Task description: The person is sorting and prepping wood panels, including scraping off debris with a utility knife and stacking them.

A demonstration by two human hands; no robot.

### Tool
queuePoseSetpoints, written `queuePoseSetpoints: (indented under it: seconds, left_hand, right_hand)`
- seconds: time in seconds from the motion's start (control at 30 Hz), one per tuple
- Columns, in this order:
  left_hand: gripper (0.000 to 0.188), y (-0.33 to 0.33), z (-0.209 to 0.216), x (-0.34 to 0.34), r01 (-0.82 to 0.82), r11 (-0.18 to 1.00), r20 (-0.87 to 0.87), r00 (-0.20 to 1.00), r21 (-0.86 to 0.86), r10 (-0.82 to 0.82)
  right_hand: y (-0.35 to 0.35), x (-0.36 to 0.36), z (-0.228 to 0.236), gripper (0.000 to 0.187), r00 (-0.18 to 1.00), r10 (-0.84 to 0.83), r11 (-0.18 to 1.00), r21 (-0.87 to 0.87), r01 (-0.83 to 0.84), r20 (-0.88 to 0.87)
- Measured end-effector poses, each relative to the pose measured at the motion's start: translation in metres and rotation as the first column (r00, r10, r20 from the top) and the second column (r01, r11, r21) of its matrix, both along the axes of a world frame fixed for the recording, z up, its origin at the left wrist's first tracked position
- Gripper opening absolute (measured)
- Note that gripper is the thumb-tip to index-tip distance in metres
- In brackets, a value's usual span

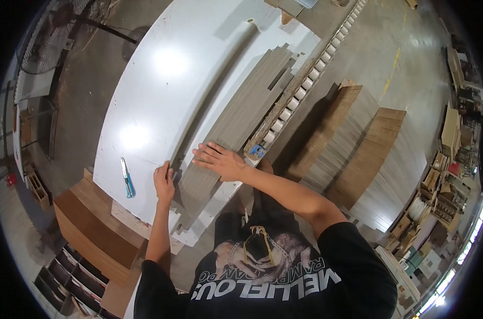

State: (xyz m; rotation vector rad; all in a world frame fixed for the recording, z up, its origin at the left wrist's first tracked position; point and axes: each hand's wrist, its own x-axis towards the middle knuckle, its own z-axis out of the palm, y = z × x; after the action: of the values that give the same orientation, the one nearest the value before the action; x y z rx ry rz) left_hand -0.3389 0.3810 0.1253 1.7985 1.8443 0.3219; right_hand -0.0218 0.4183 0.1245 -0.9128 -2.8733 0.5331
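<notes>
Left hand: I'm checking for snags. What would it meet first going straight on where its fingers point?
Ahead of the left hand, the way over the white tabletop looks free as far as the picture shows, though depth is unclear; the blue cutter lies off leftward.

The head-worn fisheye looks steeply down from close beside the bench (145, 106), facing over it, floor (379, 26) on both sides.

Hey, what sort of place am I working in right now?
Probably a woodworking or panel workshop: a bundle of long grey strips lies on a big white table, a row of white rollers runs along its edge, and large board stacks stand nearby.
</notes>
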Motion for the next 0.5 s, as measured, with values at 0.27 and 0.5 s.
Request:
queuePoseSetpoints:
  seconds: [0.27, 0.5]
  left_hand:
    - [0.036, -0.049, 0.039, 0.011, 0.060, 0.998, 0.018, 0.998, 0.004, -0.060]
    - [0.043, -0.125, 0.016, -0.064, -0.387, 0.922, 0.013, 0.922, -0.031, 0.387]
  right_hand:
    - [-0.005, -0.021, 0.013, 0.120, 0.970, 0.097, 0.995, -0.049, -0.089, 0.222]
    - [0.046, 0.015, 0.066, 0.112, 0.990, -0.067, 0.948, -0.301, 0.103, 0.126]
